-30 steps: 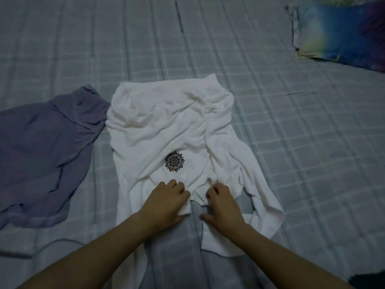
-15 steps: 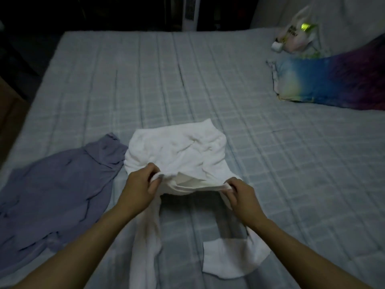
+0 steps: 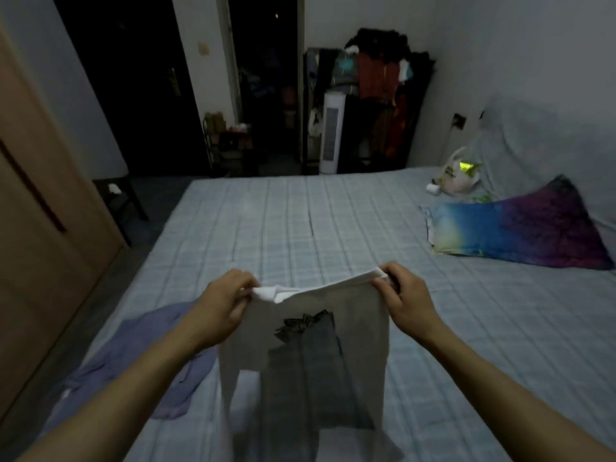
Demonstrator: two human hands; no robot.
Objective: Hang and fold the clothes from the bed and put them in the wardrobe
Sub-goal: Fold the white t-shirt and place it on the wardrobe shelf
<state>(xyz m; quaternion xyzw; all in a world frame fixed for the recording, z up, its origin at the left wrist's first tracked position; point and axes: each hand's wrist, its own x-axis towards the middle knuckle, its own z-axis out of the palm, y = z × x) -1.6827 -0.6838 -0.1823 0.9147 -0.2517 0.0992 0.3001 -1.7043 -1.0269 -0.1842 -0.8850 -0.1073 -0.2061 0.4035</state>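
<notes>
Left hand (image 3: 221,303) and right hand (image 3: 405,300) each pinch the white top's (image 3: 353,331) upper edge; best keep it taut and level for folding.

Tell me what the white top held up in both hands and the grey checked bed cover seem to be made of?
The white top with a dark print, pinched by the left hand and right hand, looks like thin, soft, matte knit: light shows through. The grey checked bed cover looks like quilted woven fabric, perhaps cotton: stitched grid lines.

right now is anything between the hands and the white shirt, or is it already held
Nothing is in between: the left hand and the right hand each pinch a top corner of the white shirt, which hangs above the bed.
</notes>
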